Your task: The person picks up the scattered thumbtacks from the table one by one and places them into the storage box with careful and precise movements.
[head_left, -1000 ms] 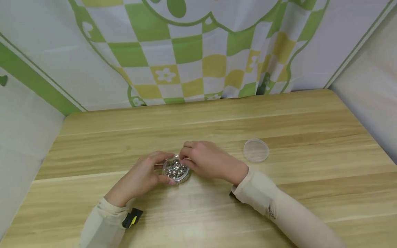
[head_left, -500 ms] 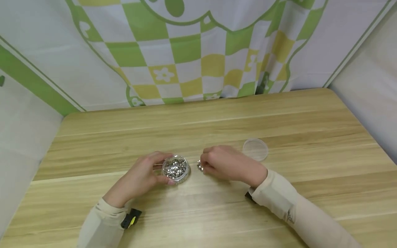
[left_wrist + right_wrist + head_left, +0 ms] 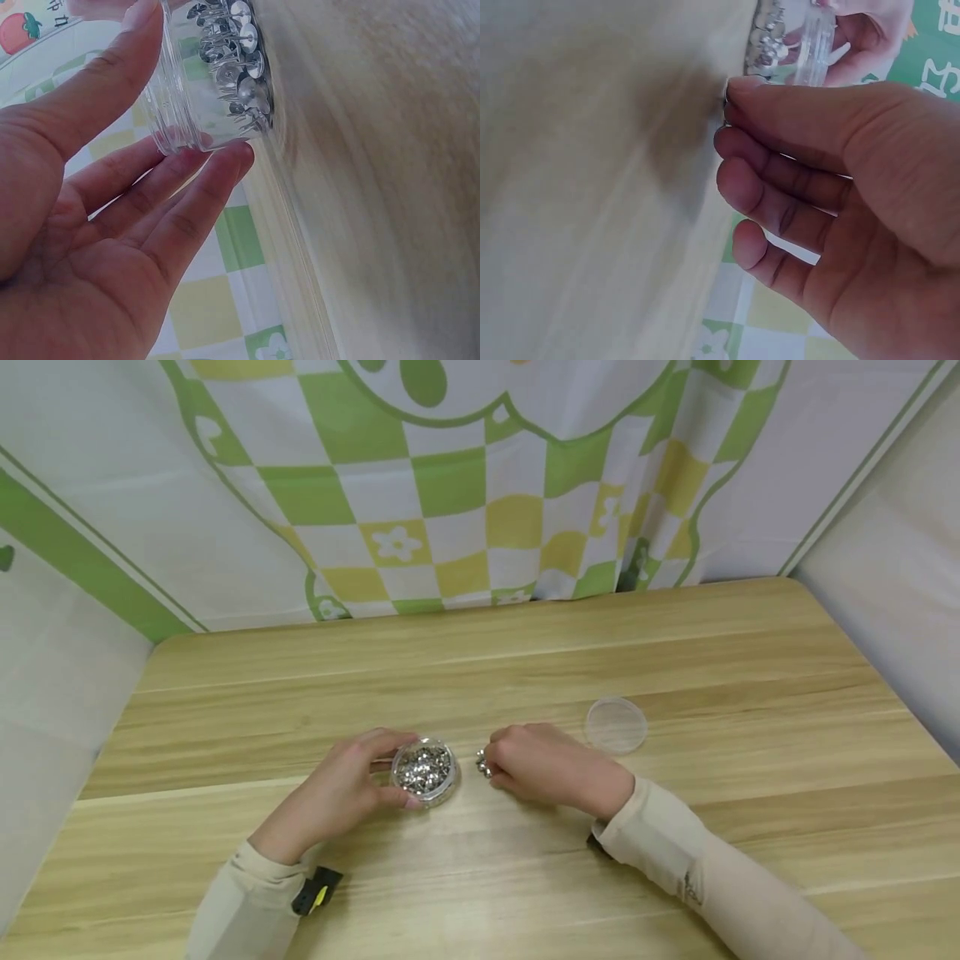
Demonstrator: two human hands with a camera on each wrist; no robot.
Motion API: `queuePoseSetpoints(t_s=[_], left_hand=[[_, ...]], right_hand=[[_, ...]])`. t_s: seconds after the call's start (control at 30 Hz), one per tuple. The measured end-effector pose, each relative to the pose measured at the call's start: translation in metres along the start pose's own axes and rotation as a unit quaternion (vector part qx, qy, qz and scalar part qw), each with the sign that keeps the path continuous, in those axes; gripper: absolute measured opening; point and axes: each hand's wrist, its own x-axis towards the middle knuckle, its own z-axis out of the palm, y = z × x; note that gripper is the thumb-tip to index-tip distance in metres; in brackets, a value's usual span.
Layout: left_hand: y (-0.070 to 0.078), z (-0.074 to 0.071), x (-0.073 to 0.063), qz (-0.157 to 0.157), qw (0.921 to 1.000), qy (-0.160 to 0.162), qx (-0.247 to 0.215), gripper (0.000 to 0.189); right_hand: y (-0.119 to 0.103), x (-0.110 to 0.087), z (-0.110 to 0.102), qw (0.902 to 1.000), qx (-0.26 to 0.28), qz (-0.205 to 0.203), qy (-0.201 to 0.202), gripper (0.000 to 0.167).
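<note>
My left hand (image 3: 337,792) holds a clear round plastic jar (image 3: 447,789) upright on the table, thumb on the near side and fingers round the far side. Silver thumbtacks (image 3: 244,75) lie heaped in the bottom of the jar, as the left wrist view shows. Just right of the jar, a small cluster of thumbtacks (image 3: 482,764) shows at the fingertips of my right hand (image 3: 551,768). In the right wrist view the thumb and index finger pinch at a thumbtack (image 3: 726,94) close to the tabletop, mostly hidden by the fingertips. The other fingers curl loosely.
A clear round lid (image 3: 616,725) lies flat on the wooden table (image 3: 480,877), beyond my right hand. A green, white and yellow checked curtain (image 3: 450,485) hangs along the table's far edge.
My right hand has drawn away from over the jar to the right and come down by the table with thumbtacks at its fingertips. The left hand and jar stay put.
</note>
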Motion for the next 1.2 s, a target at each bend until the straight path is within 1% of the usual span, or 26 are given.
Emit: queuePoseSetpoints(t_s=[0.17,0.3,0.43,0.53,0.7,1.03,1.2], left_hand=[[-0.001,0.001,-0.001,-0.003,1.0000,-0.004,-0.002,0.072],[-0.002,0.000,0.000,0.003,1.0000,-0.001,0.002,0.072],[-0.002,0.000,0.001,0.010,0.9999,-0.003,0.000,0.071],[-0.003,0.000,0.001,0.008,0.9999,-0.007,-0.003,0.069],[-0.002,-0.002,0.000,-0.001,0.9999,-0.012,0.003,0.066],[-0.002,-0.001,0.000,0.004,0.9999,-0.013,0.003,0.066],[-0.002,-0.001,0.000,0.004,0.9999,-0.011,0.000,0.070]], right_hand=[[-0.003,0.001,-0.010,0.9994,0.012,-0.004,0.032,0.017],[-0.012,0.011,-0.018,0.9984,0.014,-0.014,0.053,0.010],[-0.026,0.027,-0.020,0.9980,0.000,-0.029,0.056,0.010],[-0.035,0.036,-0.018,0.9975,-0.012,-0.039,0.058,0.010],[-0.042,0.043,-0.015,0.9971,-0.019,-0.048,0.055,0.009],[-0.039,0.043,-0.012,0.9975,-0.009,-0.045,0.054,0.009],[-0.027,0.037,-0.014,0.9981,0.004,-0.029,0.055,0.010]])
